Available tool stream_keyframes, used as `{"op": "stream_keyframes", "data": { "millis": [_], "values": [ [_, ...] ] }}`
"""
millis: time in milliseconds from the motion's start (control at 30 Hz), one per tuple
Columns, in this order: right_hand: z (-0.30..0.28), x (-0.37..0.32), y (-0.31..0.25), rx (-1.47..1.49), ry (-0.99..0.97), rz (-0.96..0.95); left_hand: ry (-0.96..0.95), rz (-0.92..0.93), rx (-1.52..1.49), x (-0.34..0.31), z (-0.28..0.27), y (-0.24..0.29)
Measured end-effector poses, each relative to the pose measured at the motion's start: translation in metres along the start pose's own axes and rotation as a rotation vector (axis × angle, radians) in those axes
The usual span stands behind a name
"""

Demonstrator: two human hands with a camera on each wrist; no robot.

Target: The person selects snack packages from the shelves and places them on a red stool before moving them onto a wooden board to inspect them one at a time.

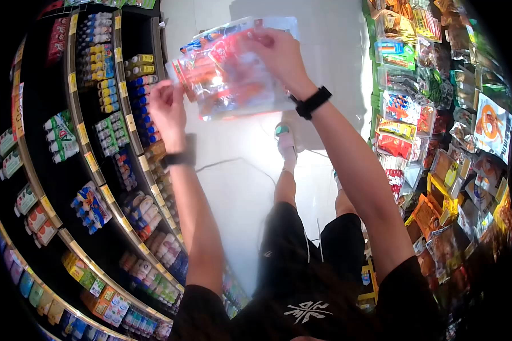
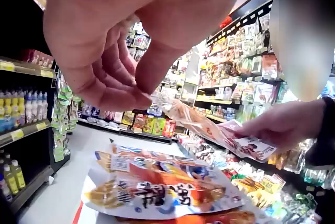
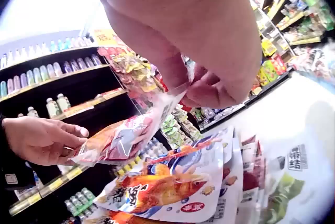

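Both hands hold a clear plastic snack packet [image 1: 216, 71] with red print, blurred in the head view. My left hand [image 1: 168, 108] pinches one end between thumb and fingers, as the left wrist view shows close up. At the other end my right hand [image 1: 279, 59] pinches the packet's edge, thumb against fingers. Stretched between them, the packet [image 3: 123, 137] shows orange contents through its film in the right wrist view. Just below it are several overlapping white snack pouches [image 2: 167, 190] with dark lettering; one pouch [image 3: 162, 185] pictures an orange fish.
Shelves [image 1: 79, 131] of bottles and cartons line the left side. Along the right runs a sloping display of bagged snacks [image 1: 401, 108]. A pale tiled floor [image 1: 233, 187] lies between them, with the person's legs and shoe over it.
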State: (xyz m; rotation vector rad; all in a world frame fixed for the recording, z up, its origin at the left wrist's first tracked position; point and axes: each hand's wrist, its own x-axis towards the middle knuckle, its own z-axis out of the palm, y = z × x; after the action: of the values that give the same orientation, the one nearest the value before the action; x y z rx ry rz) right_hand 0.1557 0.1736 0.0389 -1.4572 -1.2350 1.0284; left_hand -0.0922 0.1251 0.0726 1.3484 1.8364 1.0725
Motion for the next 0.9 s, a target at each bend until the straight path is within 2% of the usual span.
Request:
{"op": "stream_keyframes", "data": {
  "millis": [33,67,167,200,300,367,467,533,633,700,767,833,900],
  "values": [
    [0.008,0.005,0.001,-0.060,0.023,-0.013,-0.025,0.033,0.035,0.012,0.000,-0.009],
    [0.014,0.009,0.003,-0.057,-0.010,0.059,-0.048,0.064,0.070,0.022,0.000,-0.019],
    [0.034,0.018,0.031,-0.154,0.089,-0.059,-0.061,0.021,0.207,0.036,0.014,-0.033],
    [0.034,0.018,0.028,-0.158,0.082,-0.009,-0.066,0.029,0.290,0.039,0.018,-0.032],
    [0.028,0.016,0.020,-0.193,0.067,0.101,-0.066,-0.062,0.323,0.033,0.024,-0.026],
    [0.022,0.015,0.014,-0.255,0.057,0.128,-0.056,-0.034,0.295,0.034,0.023,-0.023],
    [0.014,0.006,0.015,-0.290,0.069,0.079,-0.063,-0.038,0.217,0.036,0.020,-0.017],
    [0.004,-0.012,0.017,-0.312,0.090,0.044,0.023,0.030,0.256,0.031,0.017,-0.020],
    [-0.017,-0.059,0.031,-0.383,0.153,-0.020,0.165,0.140,0.307,0.007,0.015,-0.021],
    [-0.042,-0.107,0.036,-0.350,0.105,0.037,0.205,0.093,0.264,-0.027,0.022,-0.013],
    [-0.067,-0.164,0.077,-0.393,0.116,0.127,0.146,0.143,0.258,-0.074,0.035,-0.023],
    [-0.102,-0.229,0.095,-0.416,0.098,0.178,-0.006,0.077,0.126,-0.137,0.058,-0.030],
    [-0.139,-0.301,0.113,-0.453,0.094,0.258,-0.272,-0.027,0.086,-0.203,0.079,-0.010]
  ]
}}
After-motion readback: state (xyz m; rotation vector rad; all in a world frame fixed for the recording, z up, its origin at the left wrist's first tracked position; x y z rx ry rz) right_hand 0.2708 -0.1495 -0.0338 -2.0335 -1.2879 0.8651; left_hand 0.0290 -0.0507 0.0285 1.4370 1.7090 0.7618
